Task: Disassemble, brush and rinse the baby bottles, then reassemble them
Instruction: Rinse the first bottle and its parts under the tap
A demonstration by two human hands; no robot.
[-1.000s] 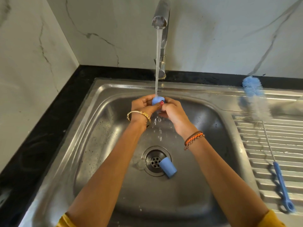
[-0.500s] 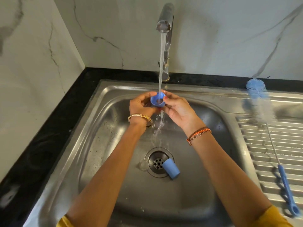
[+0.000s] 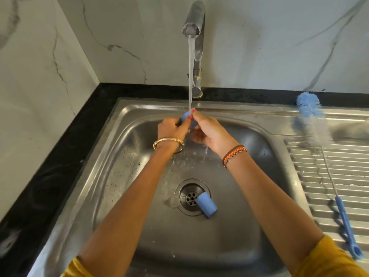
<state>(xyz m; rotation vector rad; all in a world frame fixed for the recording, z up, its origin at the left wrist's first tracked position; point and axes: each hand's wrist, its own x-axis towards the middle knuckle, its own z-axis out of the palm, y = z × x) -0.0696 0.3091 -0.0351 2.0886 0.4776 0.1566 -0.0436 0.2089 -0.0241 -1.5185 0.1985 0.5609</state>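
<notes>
Both hands hold a small blue bottle ring under the running tap water, over the back of the steel sink. My left hand grips its left side with curled fingers. My right hand pinches its right edge between thumb and fingertips. Most of the ring is hidden by the fingers. A blue bottle cap lies on its side beside the drain. A faint clear part lies left of the drain.
A long bottle brush with blue and white bristles and a blue handle lies on the ribbed drainboard at right. The tap stands at the back centre. Black countertop borders the sink; marble walls stand behind and left.
The blue ring has been turned in my fingers under the stream, so its open side no longer faces me. The cap by the drain and the brush have stayed put.
</notes>
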